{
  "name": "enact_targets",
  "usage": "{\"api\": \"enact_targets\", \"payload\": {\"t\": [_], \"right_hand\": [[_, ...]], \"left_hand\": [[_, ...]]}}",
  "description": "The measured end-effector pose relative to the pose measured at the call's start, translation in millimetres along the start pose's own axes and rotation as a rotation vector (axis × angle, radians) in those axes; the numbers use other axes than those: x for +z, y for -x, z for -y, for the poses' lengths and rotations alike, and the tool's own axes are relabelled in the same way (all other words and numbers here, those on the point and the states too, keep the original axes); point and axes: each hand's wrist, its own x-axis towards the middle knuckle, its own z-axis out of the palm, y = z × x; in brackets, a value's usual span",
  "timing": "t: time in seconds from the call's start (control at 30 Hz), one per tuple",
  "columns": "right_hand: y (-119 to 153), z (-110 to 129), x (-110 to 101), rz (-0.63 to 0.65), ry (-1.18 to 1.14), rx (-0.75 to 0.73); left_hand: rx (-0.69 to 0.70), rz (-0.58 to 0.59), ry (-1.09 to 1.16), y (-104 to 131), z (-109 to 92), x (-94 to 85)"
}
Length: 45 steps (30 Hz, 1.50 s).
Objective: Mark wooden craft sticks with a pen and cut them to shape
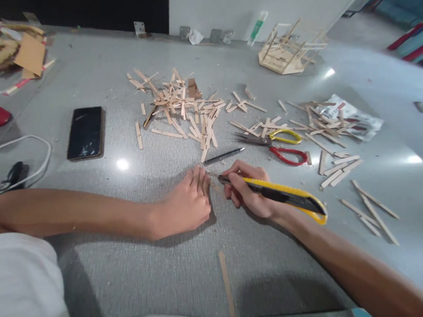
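Observation:
My right hand (249, 187) grips a yellow and black utility knife (287, 194), its blade pointing left toward my left fingers. My left hand (187, 200) is closed, its bent fingers pressed down on the grey table. A small wooden stick (217, 188) pokes out from under those fingertips, beside the blade; most of it is hidden. Just beyond both hands lies a dark pen (224, 156). Scissors (273, 145) with one yellow and one red handle rest farther back, their blades pointing left. One longer wooden stick (226, 284) lies at the table's near edge.
Cut wooden sticks (179, 103) are heaped behind the hands, with more scattered at right around a plastic packet (359, 120). A phone (85, 132) and white cable (42, 145) lie at left. At the back stand a stick frame (282, 58) and a green-labelled tube (257, 29).

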Motion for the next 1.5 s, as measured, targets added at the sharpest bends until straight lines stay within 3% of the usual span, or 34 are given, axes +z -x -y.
{"api": "enact_targets", "payload": {"t": [0.2,0.3,0.4,0.5,0.57,0.67,0.73,1.1,1.2,1.33,1.5], "right_hand": [[3,-2,4,-0.074,0.05,-0.054],[1,-5,4,-0.186,-0.015,-0.044],[-3,-9,2,-0.255,-0.107,-0.003],[-7,-10,0,-0.261,-0.158,0.043],[-9,-9,0,-0.253,-0.155,0.053],[-9,-7,0,-0.233,-0.135,0.035],[-9,-7,1,-0.228,-0.119,0.022],[-9,1,1,-0.198,-0.059,0.019],[-8,3,0,-0.204,-0.037,0.019],[-7,10,0,-0.196,-0.024,0.039],[-7,15,1,-0.193,-0.007,0.059]], "left_hand": [[-0.008,0.033,0.214,-7,21,-13.1],[-0.086,-0.05,0.425,-11,36,-26.5],[-0.326,-0.12,0.866,-14,51,-47.5],[-0.509,-0.086,1.406,-18,64,-70.9],[-0.533,-0.038,1.692,-18,69,-82.7],[-0.512,-0.113,1.856,-18,71,-91.6],[-0.493,-0.17,1.853,-16,70,-93.2],[-0.47,-0.231,1.571,-14,67,-88.1],[-0.421,-0.412,1.279,-13,65,-79.5],[-0.23,-0.688,0.932,-12,65,-66.6],[-0.089,-0.792,0.846,-11,65,-65.4]]}}
